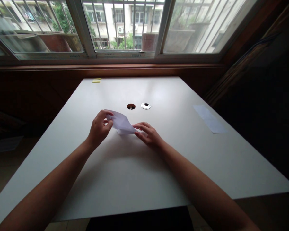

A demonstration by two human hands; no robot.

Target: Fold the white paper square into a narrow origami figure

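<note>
A partly folded sheet of white paper [121, 122] is held between my two hands over the middle of the table. My left hand [100, 125] pinches its upper left edge, thumb below and fingers above, and lifts that side off the surface. At the paper's right corner, my right hand [148, 135] grips the narrow tip between thumb and fingers. The sheet is bent, with a lower flap touching or close to the tabletop. Part of the left edge is hidden behind my left fingers.
The white table [135, 179] reaches to the window wall. Beyond the paper are a round cable hole [131, 106] and a silver cover [145, 106]. Another creased paper [210, 118] lies at the right; yellow sticky notes [96, 80] sit at the far left corner.
</note>
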